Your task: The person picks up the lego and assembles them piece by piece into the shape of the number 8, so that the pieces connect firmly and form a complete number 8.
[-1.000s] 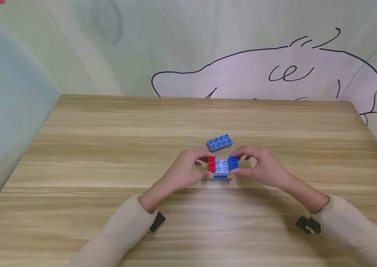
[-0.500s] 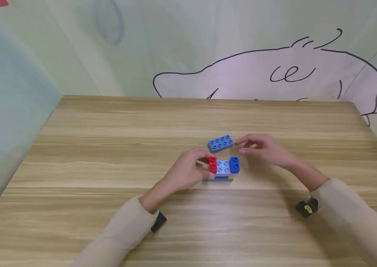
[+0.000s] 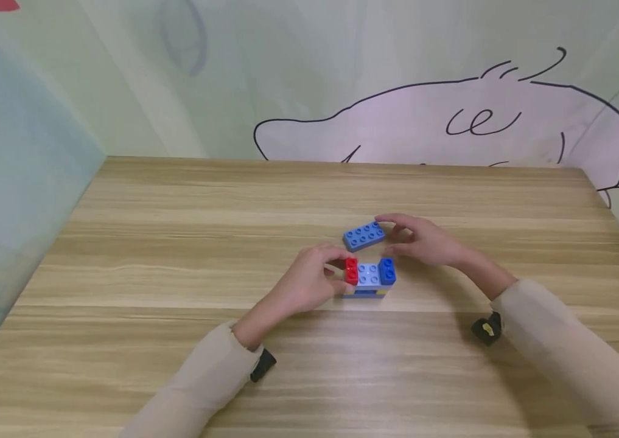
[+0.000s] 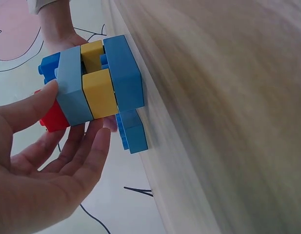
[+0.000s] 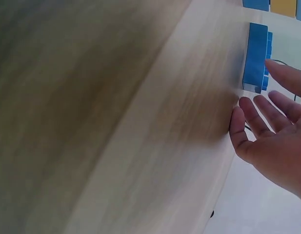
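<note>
A small stack of toy building bricks stands on the table. At its left top is a red brick [image 3: 351, 271], which my left hand [image 3: 306, 281] pinches between thumb and fingers. A dark blue brick [image 3: 388, 271] sits at the right top. Between and under them is a light blue brick [image 3: 367, 274]. The left wrist view shows two yellow bricks [image 4: 100, 93] below it, on a blue bottom brick [image 4: 125, 73]. Behind the stack lies a loose long blue brick [image 3: 364, 236]. My right hand [image 3: 426, 242] is at its right end, index finger extended along its far corner, thumb apart.
The wood-grain table [image 3: 178, 243] reaches back to a wall [image 3: 309, 67] with a line drawing. Another wall [image 3: 8, 170] runs along the table's left side. A dark strap piece [image 3: 487, 328] shows at the right cuff, another [image 3: 263, 365] at the left.
My right hand has let go of the dark blue brick on the stack and moved back to the loose blue brick. The left hand keeps its hold on the red brick.
</note>
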### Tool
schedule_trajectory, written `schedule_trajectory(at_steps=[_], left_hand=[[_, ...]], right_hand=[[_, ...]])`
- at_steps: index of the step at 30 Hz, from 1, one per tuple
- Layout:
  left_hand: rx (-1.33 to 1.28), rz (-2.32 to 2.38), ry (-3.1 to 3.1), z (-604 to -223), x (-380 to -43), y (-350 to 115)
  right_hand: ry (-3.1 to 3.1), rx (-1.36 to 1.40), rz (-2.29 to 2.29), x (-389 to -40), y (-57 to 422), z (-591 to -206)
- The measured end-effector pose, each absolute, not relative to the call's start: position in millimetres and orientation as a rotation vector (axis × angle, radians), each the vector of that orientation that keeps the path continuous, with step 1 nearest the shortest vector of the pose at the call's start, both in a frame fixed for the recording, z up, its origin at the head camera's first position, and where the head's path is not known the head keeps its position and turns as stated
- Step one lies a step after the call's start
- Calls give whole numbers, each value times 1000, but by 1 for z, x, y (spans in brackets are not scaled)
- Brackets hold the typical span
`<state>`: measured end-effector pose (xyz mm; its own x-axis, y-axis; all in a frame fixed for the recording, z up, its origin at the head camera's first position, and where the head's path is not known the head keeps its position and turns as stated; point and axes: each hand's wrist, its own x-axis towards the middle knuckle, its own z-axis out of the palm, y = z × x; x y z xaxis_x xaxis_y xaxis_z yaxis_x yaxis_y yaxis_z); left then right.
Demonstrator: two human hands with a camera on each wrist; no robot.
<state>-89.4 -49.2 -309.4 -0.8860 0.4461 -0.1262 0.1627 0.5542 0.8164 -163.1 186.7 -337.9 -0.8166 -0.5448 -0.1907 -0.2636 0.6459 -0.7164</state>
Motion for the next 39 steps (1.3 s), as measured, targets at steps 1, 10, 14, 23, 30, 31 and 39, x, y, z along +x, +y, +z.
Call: schedule_trajectory(at_steps=[1, 10, 14, 23, 30, 31, 39], left_hand=[[502, 1251, 2472, -309, -89, -49], [491, 1253, 2463, -309, -89, -48], [485, 1253, 2460, -309, -89, -48], [508, 1261, 2460, -310, -89, -48], [502, 1266, 2462, -310, -88, -48], [504, 1266, 2463, -310, -88, -48], [514, 1258, 2469, -310, -89, -49]], right_hand=[[2478, -637, -982, -164, 186, -338], [2504, -722, -966, -165, 181, -341], [2547, -680, -951, -163, 180, -342], [2580, -675, -1010, -155, 189, -337], [2592, -690, -1118, -144, 201, -314], [2593, -697, -1120, -143, 202, -310], [2538, -906, -1144, -124, 199, -285]])
